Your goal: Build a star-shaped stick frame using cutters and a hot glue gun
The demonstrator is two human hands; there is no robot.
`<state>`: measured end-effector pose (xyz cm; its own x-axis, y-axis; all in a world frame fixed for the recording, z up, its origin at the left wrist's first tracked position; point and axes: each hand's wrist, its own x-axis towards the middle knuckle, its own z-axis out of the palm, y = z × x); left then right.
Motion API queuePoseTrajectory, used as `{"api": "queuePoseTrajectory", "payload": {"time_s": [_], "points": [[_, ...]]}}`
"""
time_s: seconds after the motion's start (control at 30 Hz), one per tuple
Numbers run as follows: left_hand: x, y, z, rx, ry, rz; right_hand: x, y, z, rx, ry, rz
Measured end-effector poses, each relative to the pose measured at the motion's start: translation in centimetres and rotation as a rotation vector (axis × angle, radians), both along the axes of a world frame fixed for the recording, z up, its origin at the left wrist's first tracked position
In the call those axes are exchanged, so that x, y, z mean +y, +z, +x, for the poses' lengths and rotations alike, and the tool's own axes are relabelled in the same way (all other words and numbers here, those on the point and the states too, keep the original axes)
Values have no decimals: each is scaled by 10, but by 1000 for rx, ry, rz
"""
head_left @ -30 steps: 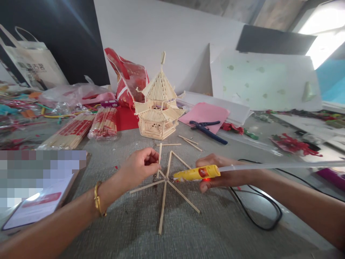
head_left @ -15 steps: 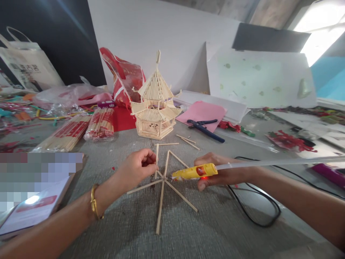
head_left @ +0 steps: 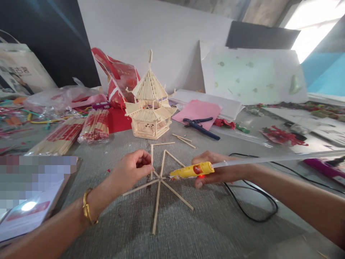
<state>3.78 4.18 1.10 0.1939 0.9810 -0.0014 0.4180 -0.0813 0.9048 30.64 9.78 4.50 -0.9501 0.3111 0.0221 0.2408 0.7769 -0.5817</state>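
- The star-shaped stick frame (head_left: 156, 205) lies flat on the tabletop (head_left: 118, 230) in front of the person, its spokes meeting at a hub (head_left: 159, 178) between the two hands.
- A short spoke (head_left: 156, 173) slants from the hub to the far left, its long axis running straight at the left fingertips; the hub thus lies just to the right of them and a little nearer the person.
- The left hand (head_left: 132, 167) has thumb and forefinger pressed together, pinching this spoke's outer end, though they partly hide it.
- Just beside those fingertips, a separate-looking stick (head_left: 152, 154) points away from the person; whether they touch it, I cannot tell.
- From the right, the nozzle (head_left: 166, 177) of the yellow glue gun (head_left: 192, 170) points leftward at the hub, very near it; contact is unclear.
- The right hand (head_left: 215, 174) has its fingers curled around the glue gun, farther from the hub than the left fingertips are.
- Beyond the frame, a few loose sticks (head_left: 185, 141) lie in front of a blue cutting tool (head_left: 202, 128), and a stick-built pavilion model (head_left: 151, 108) stands upright.
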Motion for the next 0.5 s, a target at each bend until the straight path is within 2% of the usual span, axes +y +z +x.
{"api": "queuePoseTrajectory", "payload": {"time_s": [0.5], "points": [[0,0,0,-10,18,-61,-1,-1,10,1,-4,57]]}}
